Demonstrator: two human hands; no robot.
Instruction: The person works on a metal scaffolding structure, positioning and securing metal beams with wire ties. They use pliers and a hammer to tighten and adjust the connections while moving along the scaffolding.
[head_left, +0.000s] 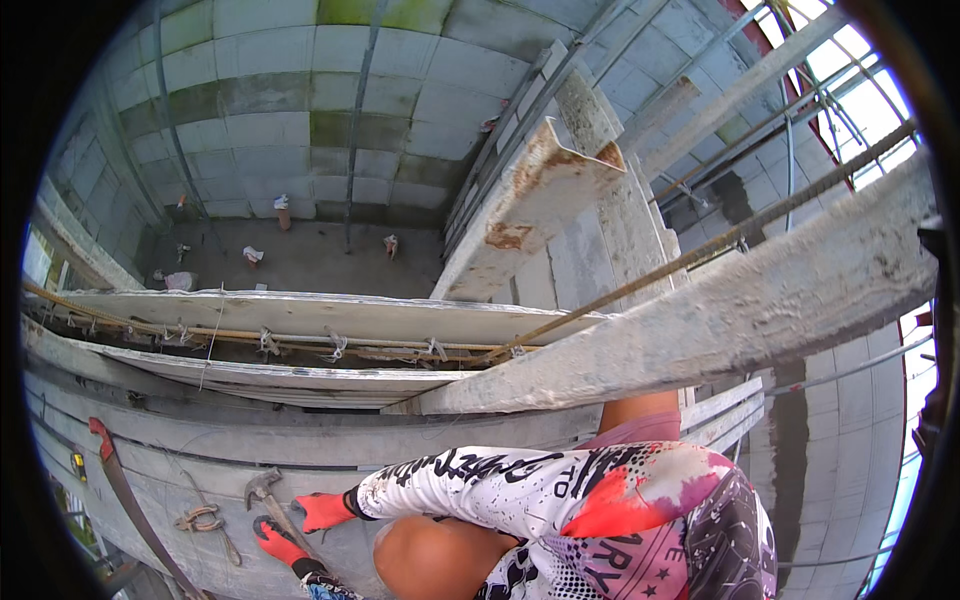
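I look down from high formwork. My left hand (276, 541), in a red glove, comes in from the lower edge and closes around the handle of a claw hammer (263, 488), whose steel head lies on a grey plank (200, 470). My right hand (324, 510), also in a red glove, reaches across my bare knee (420, 555) on a white patterned sleeve (470, 485). It sits just right of the hammer handle, and its grip is unclear.
A long curved tool with a red end (103, 445) and a small coil of cord (200, 519) lie on the plank at left. Grey boards (330, 315), tied rebar (300, 340), a thick concrete beam (760, 300) and a rusty steel channel (530, 190) cross over a deep block-walled shaft (300, 255).
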